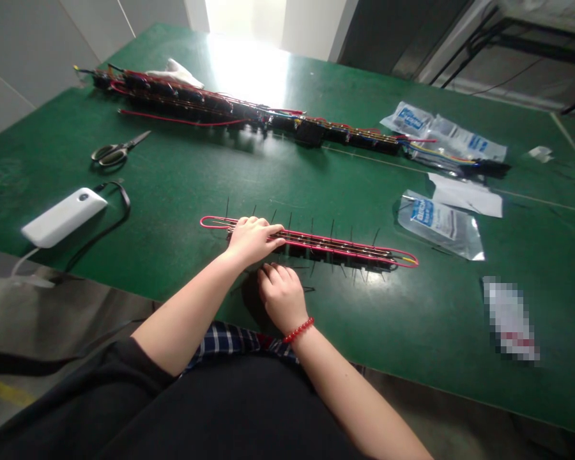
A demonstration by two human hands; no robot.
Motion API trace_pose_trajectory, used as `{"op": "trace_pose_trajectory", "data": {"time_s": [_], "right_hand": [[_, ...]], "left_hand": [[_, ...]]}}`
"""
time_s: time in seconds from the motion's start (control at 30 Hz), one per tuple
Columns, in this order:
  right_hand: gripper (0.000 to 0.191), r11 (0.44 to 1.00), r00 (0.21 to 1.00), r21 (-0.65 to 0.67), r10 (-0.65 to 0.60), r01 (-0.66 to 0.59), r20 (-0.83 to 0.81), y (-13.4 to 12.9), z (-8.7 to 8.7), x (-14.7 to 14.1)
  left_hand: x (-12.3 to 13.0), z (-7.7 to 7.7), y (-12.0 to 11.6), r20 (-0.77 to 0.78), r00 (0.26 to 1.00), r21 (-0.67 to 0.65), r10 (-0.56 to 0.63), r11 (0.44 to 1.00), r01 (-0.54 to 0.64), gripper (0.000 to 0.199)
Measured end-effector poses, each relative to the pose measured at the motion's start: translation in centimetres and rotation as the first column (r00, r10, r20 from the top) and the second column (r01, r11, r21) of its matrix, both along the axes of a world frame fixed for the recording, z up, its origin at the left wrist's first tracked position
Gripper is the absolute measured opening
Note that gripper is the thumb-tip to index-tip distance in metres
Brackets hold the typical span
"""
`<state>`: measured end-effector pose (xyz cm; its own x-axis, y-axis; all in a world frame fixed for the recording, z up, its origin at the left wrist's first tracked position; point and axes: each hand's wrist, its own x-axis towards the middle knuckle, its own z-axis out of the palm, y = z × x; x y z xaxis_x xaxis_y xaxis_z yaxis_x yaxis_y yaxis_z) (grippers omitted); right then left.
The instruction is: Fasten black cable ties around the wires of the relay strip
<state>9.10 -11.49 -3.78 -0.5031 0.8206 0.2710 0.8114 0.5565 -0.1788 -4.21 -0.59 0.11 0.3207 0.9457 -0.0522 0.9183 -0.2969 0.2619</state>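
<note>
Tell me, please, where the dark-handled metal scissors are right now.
In the head view, the scissors lie at left on the green table, between the white oblong device and the long black assembly with red wires.

Red bead bracelet (299,329) round right wrist (309,342): single strand, small round beads. Left of bracelet, plaid cloth (225,340): navy, white grid lines, dark red patch (265,342) on the side toward the beads. On bracelet's near side, plain black top (249,409); its short left sleeve (137,370), also black, well left of bracelet.
</note>
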Motion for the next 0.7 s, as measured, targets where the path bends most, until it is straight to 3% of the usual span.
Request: {"op": "trace_pose_trajectory", "data": {"time_s": [0.2,0.37,0.57,0.7], "right_hand": [[0.018,0.998,0.999,-0.054,-0.028,0.030,0.041,1.1,1.2,1.7],[0.031,0.994,0.998,-0.102,-0.022,0.027,0.056,2.2,1.8,3.0],[0.030,0.990,0.994,-0.114,-0.076,0.084,0.079,1.2,2.4,5.3],[0.032,0.987,0.989,-0.063,-0.143,0.145,0.039,0.4,1.7,6.8]], "left_hand": [[0.0,0.0,-0.1,0.006,1.000,-0.003,0.005,1.000,-0.005,0.038],[0.0,-0.2,0.0,0.009,1.000,0.018,-0.001,1.000,0.001,0.037],[-0.1,-0.6,0.1,0.031,0.999,0.032,-0.013,0.999,0.012,0.037],[-0.1,-0.6,0.2,0.040,0.999,0.026,-0.021,0.999,0.020,0.037]]}}
